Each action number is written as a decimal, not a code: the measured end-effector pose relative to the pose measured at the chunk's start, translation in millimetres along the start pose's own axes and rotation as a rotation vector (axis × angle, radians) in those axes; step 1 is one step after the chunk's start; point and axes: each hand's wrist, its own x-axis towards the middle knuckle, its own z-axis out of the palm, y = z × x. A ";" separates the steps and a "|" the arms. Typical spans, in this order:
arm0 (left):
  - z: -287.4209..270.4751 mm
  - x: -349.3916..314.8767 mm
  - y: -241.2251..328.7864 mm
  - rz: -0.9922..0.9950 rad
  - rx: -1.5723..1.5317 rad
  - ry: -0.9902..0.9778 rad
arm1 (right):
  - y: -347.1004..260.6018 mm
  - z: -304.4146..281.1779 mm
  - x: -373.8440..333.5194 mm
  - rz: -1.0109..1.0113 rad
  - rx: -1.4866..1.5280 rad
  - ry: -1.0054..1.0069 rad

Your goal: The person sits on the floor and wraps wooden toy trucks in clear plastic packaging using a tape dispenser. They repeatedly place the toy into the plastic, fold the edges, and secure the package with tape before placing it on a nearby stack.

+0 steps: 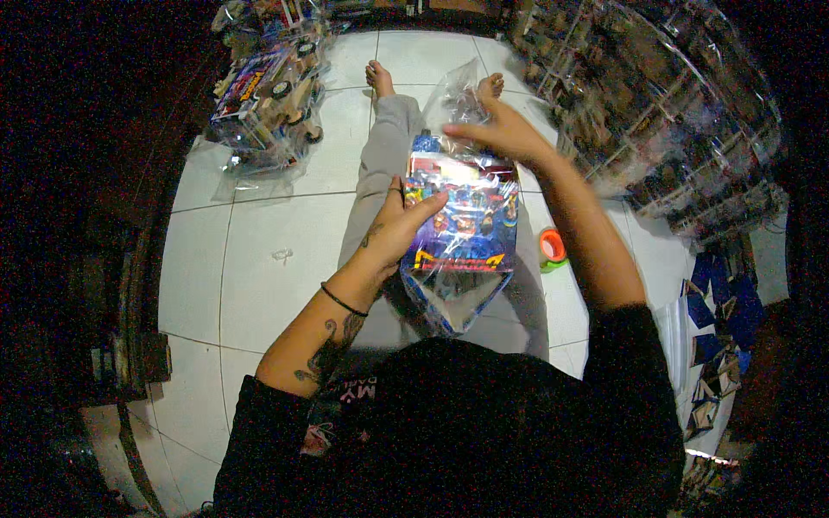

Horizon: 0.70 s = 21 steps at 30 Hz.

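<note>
A brightly printed, mostly blue box [462, 220] lies over my lap inside a clear plastic bag [456, 95]. Its near end shows a blue-edged, V-shaped opening with a pale inside. My left hand [404, 223] grips the box's left side, thumb across the printed face and fingers hidden underneath. At the far end, my right hand [509, 136] closes on the loose part of the bag, its thumb reaching left over the plastic. Some of the right fingers are hidden or blurred.
Bagged toy trucks [276, 99] with wheels sit on the white tiled floor [285, 285] at far left. A large plastic-wrapped stack [665, 112] stands at far right. Orange and green tape rolls [553, 248] lie right of my leg. Several blue folded pieces [721, 302] lie at the right edge.
</note>
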 end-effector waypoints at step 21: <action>13.1 -79.6 -22.1 0.855 1.432 -0.234 | -48.3 3.7 -97.1 -0.321 0.177 -0.084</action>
